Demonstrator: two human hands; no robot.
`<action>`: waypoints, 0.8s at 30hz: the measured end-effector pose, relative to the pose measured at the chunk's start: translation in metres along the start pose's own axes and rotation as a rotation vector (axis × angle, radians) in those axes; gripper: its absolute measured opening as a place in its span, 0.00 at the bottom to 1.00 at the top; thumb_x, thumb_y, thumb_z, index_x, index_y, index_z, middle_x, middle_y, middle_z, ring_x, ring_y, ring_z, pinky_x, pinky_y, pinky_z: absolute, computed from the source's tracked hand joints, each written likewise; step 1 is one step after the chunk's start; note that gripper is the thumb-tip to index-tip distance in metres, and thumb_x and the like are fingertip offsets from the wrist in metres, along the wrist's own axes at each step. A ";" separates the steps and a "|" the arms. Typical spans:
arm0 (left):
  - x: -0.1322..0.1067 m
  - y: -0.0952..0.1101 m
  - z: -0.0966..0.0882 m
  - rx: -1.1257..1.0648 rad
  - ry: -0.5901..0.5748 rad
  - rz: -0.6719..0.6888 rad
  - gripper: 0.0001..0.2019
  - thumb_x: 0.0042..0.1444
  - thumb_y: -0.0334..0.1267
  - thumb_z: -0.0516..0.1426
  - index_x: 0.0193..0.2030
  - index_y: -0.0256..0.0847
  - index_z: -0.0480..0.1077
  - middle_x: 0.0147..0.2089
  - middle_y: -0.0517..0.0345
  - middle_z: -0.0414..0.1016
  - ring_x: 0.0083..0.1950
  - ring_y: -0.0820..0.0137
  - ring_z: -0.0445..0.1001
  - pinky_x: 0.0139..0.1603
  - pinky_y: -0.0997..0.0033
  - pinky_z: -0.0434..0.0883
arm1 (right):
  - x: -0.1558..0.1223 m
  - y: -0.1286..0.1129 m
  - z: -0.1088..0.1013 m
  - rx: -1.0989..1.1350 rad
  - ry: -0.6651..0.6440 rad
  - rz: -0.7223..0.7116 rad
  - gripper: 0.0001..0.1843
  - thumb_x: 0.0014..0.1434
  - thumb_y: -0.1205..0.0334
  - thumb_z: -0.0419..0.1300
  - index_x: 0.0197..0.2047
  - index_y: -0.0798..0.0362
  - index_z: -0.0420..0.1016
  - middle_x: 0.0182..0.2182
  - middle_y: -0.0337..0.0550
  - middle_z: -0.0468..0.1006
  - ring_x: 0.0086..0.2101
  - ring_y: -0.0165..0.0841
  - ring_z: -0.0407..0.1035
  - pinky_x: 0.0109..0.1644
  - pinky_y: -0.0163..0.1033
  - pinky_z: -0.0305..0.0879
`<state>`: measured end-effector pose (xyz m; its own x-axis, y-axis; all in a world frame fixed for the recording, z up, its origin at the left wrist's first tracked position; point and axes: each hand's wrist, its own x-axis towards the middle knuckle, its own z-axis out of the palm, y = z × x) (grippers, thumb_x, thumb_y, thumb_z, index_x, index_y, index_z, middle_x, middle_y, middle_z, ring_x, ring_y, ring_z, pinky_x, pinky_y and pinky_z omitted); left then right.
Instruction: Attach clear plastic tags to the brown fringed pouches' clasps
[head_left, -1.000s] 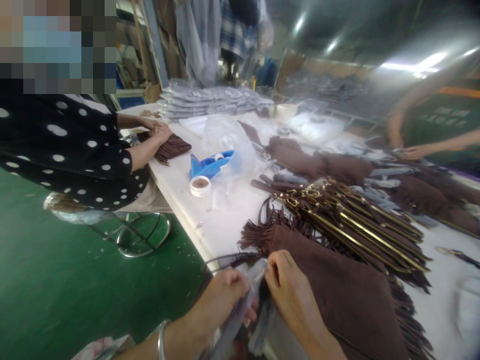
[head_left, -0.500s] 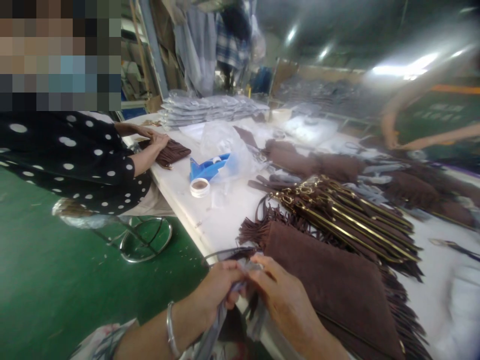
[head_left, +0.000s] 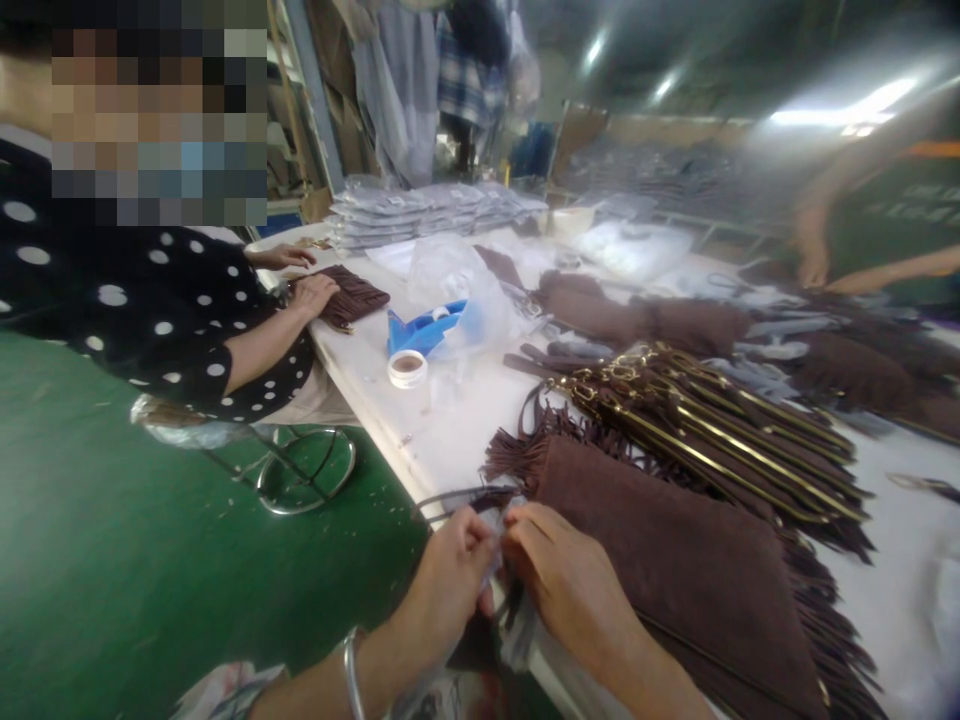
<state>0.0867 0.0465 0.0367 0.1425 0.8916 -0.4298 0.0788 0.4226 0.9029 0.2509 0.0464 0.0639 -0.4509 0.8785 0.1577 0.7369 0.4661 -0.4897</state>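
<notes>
At the near table edge, my left hand (head_left: 454,570) is closed, its fingers pinching thin grey wrapping material (head_left: 496,518). My right hand (head_left: 566,575) is closed on the same material just beside it, the fingertips of both hands almost meeting. More of the grey material hangs below the right hand. A dark strap (head_left: 469,495) runs along the table towards the fingers; whether they grip it too is hidden. Right beside my right hand lies a brown suede bag (head_left: 667,550) with fringed sides, flat on the white table (head_left: 450,450).
Beyond the bag are stacked gold-edged brown pieces with chains (head_left: 697,430). A round white tub (head_left: 407,369), a blue holder (head_left: 427,328) and clear plastic (head_left: 480,300) stand further back. One co-worker handles a brown pleated bag (head_left: 352,295) at left; another person's arms (head_left: 817,245) show at right.
My left hand has turned and drawn its fingers in, and the grey strip hanging beneath it no longer shows. The left co-worker's hands have moved apart. The view has shifted slightly.
</notes>
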 end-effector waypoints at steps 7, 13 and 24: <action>-0.009 0.010 -0.005 0.181 -0.086 0.168 0.01 0.57 0.33 0.52 0.35 0.41 0.64 0.19 0.68 0.63 0.20 0.74 0.61 0.23 0.76 0.58 | 0.006 -0.004 -0.007 0.131 -0.026 0.068 0.14 0.63 0.76 0.55 0.46 0.48 0.69 0.43 0.38 0.73 0.43 0.33 0.69 0.44 0.36 0.61; -0.006 0.005 -0.009 0.221 -0.058 0.208 0.02 0.56 0.31 0.53 0.34 0.41 0.65 0.21 0.69 0.61 0.20 0.76 0.60 0.22 0.77 0.55 | 0.012 -0.004 -0.008 0.155 -0.036 0.124 0.11 0.58 0.77 0.57 0.33 0.50 0.66 0.36 0.34 0.70 0.37 0.30 0.68 0.39 0.34 0.58; -0.002 0.008 -0.008 -0.280 -0.090 -0.136 0.10 0.49 0.39 0.58 0.34 0.36 0.65 0.25 0.57 0.71 0.17 0.80 0.58 0.16 0.80 0.49 | 0.012 -0.002 -0.008 0.116 -0.092 0.041 0.12 0.63 0.76 0.52 0.32 0.51 0.68 0.33 0.36 0.68 0.36 0.30 0.66 0.39 0.34 0.59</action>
<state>0.0788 0.0500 0.0450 0.2366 0.8113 -0.5346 -0.1698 0.5763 0.7994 0.2484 0.0571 0.0739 -0.4696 0.8810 0.0584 0.6953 0.4098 -0.5905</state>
